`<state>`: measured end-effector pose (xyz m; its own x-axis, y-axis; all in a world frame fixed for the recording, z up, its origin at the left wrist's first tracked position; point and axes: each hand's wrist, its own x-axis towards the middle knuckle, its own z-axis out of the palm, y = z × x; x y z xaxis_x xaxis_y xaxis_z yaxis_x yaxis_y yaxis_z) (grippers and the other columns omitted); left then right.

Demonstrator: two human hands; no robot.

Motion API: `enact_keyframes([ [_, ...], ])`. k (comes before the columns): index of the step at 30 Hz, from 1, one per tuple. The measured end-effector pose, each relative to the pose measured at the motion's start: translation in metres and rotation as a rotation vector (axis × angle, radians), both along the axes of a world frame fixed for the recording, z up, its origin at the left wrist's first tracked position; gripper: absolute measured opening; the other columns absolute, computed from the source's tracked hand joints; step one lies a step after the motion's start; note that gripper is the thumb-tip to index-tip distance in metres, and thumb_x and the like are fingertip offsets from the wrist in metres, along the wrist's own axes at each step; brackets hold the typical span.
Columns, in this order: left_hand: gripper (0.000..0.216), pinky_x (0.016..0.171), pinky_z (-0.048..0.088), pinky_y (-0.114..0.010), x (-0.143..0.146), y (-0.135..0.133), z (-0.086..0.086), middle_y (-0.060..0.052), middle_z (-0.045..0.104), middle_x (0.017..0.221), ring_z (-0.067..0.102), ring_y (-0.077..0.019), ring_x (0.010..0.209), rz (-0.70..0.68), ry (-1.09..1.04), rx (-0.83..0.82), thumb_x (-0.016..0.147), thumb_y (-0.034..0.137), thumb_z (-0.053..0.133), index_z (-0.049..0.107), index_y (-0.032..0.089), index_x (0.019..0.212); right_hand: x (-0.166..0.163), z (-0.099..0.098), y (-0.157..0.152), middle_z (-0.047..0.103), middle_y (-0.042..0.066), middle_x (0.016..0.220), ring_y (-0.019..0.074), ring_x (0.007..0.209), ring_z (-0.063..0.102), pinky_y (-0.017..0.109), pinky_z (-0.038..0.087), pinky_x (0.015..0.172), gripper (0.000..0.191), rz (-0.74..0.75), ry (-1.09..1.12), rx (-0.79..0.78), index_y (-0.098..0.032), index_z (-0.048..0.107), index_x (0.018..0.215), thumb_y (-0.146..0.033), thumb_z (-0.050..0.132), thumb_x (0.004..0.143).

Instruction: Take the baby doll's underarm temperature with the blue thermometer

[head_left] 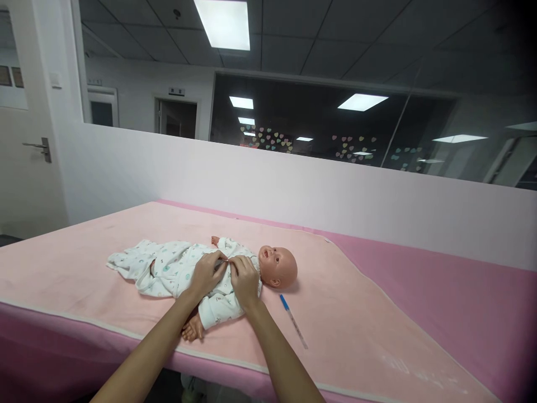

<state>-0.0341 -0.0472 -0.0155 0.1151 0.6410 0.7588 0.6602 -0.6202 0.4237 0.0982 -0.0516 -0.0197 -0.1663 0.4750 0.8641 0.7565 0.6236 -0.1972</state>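
Note:
A baby doll [277,266] lies on its back on a light pink blanket [361,324], head to the right. It wears a white patterned romper [168,268]. My left hand [206,274] and my right hand [243,278] both rest on the doll's chest, fingers curled and pinching the romper's front edges just below the neck. The fingertips of the two hands nearly meet. The doll's near arm sticks out toward me between my forearms.
A thin thermometer-like stick with a blue tip [292,320] lies on the blanket right of my right forearm. The blanket covers a darker pink mattress [461,291]. A white partition wall [293,184] runs behind; a door [25,168] stands at far left.

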Motion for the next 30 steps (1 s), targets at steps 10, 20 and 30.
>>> enact_keyframes([
  [10, 0.015, 0.065, 0.041, -0.027, 0.0005, 0.002, -0.0029, 0.001, 0.064, 0.075, 0.057, -0.0166, 0.07, 0.045, -0.018, -0.027, 0.084, 0.032, 0.044, 0.055, 0.023, 0.082, -0.0004, 0.0009, 0.0026, 0.061, 0.002, 0.079, 0.0147, 0.078, 0.054, 0.024, 0.039, 0.069, 0.019, -0.017, 0.062, -0.052, -0.02, 0.059, 0.084, -0.015, 0.04, 0.084],
  [20, 0.015, 0.067, 0.041, -0.028, -0.0017, 0.0011, 0.0039, -0.001, 0.062, 0.078, 0.056, -0.017, 0.073, -0.063, 0.028, -0.071, 0.085, 0.029, 0.04, 0.054, 0.023, 0.084, 0.0014, 0.0002, 0.004, 0.059, 0.002, 0.077, 0.0144, 0.075, 0.054, 0.023, 0.038, 0.065, 0.017, -0.079, -0.021, -0.054, -0.022, 0.059, 0.088, -0.02, 0.043, 0.085],
  [30, 0.019, 0.079, 0.042, -0.034, -0.0029, -0.0001, 0.0057, -0.003, 0.065, 0.093, 0.058, -0.0204, 0.087, -0.086, 0.083, -0.035, 0.079, 0.022, 0.046, 0.057, 0.023, 0.094, 0.0002, 0.0002, 0.0038, 0.057, 0.001, 0.079, 0.0134, 0.073, 0.053, 0.023, 0.036, 0.063, 0.021, -0.106, -0.003, -0.08, -0.022, 0.06, 0.087, -0.019, 0.039, 0.088],
])
